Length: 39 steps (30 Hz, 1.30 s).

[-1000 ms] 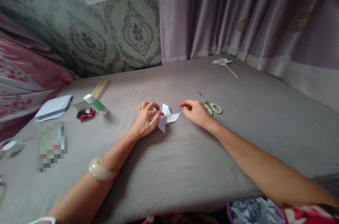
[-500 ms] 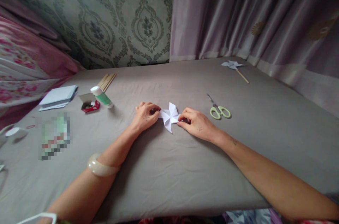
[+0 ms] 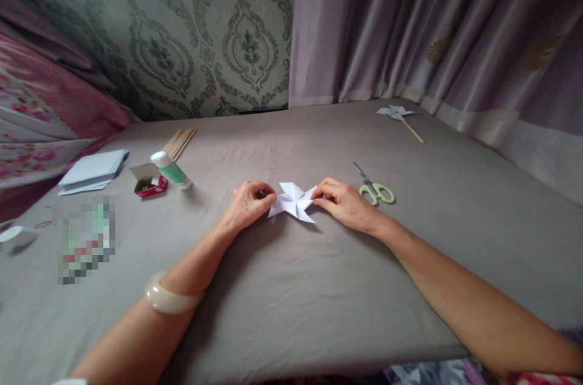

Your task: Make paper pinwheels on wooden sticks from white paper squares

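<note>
A white paper pinwheel (image 3: pixel 295 200) with pointed, folded blades is held between my two hands at the middle of the table, just over the grey cloth. My left hand (image 3: pixel 249 201) pinches its left side between thumb and fingers. On the opposite side, my right hand (image 3: pixel 341 203) grips a blade with thumb and fingertips. No stick shows on this pinwheel. Right behind my right hand lie scissors (image 3: pixel 382 193) with pale green handles, their blades pointing away.
At left stand a glue stick (image 3: pixel 171 170) and an open red box (image 3: pixel 151 187) of small items. Nearby are wooden sticks (image 3: pixel 180 143), a paper stack (image 3: pixel 93 170), a blurred packet (image 3: pixel 87 240) and a white cap (image 3: pixel 17 235). A pinwheel on a stick (image 3: pixel 395 112) lies far right.
The pinwheel has turned between my hands, so its blades point in different directions. My right hand has shifted slightly right, and the view has moved a little.
</note>
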{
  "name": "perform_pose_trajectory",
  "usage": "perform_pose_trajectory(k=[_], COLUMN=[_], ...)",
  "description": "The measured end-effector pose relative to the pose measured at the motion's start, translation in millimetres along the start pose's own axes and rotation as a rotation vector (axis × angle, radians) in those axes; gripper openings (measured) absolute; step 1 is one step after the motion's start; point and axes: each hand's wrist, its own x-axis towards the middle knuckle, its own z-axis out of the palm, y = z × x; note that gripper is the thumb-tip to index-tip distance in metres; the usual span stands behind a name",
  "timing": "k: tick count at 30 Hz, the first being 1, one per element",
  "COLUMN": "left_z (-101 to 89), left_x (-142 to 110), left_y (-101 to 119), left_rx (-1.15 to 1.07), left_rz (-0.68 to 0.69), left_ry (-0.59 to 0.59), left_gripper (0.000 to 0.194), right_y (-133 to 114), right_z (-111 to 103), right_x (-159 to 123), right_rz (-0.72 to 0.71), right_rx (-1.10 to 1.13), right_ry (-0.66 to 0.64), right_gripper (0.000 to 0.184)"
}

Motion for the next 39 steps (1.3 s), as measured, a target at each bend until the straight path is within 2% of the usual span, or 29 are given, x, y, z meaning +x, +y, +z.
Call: perform_pose_trajectory(k=[4,7,10,12,15,17,20,24,30,33,37,39], left_z=[-0.5,1.0,1.6,-0.2,-6.7,-12.1,-20.1,-32.2,-54.6,-62.0,-67.7,-69.3], left_x=[-2.7,-1.8,2.0,4.7,6.7,6.7,5.0,-7.0,-53.0,-74.7,-93.3,-98.2], left_y=[3.9,1.2,-7.1,-13.6,-20.1,-20.9,-18.6,-17.2,-35.6,-51.3,-66.0,-69.2], left_rx=[-0.021,-0.091,-0.218,-0.291,-0.328,-0.326,-0.313,-0.26,-0.136,-0.108,-0.101,-0.103], left_rz=[0.043,0.04,-0.017,-0.039,-0.009,0.031,0.096,0.172,0.23,0.167,0.04,0.006], left_ry=[-0.043,0.011,0.165,0.338,0.576,0.657,0.702,0.656,0.462,0.401,0.231,0.193], left_gripper=[0.03,0.037,0.04,0.042,0.041,0.041,0.042,0.042,0.026,0.02,0.019,0.019], right_y=[11.1,16.7,20.6,22.2,21.6,19.5,16.5,16.0,25.5,32.6,37.0,36.9], right_z=[-2.5,-1.2,2.2,4.9,7.8,8.2,7.4,6.3,10.2,12.9,12.6,11.6], right_x=[2.9,3.7,4.9,5.9,6.8,6.7,5.8,4.9,2.7,2.1,1.6,1.2], right_rz=[-0.002,0.042,0.09,0.131,0.199,0.215,0.217,0.227,0.249,0.255,0.309,0.341], right_rx=[-0.006,-0.025,-0.039,-0.037,-0.064,-0.122,-0.195,-0.215,-0.186,-0.131,-0.101,-0.11], right_ry=[0.049,0.121,0.228,0.3,0.356,0.36,0.364,0.377,0.388,0.411,0.342,0.33], right_gripper=[0.013,0.015,0.012,0.01,0.021,0.034,0.046,0.045,0.042,0.044,0.042,0.043])
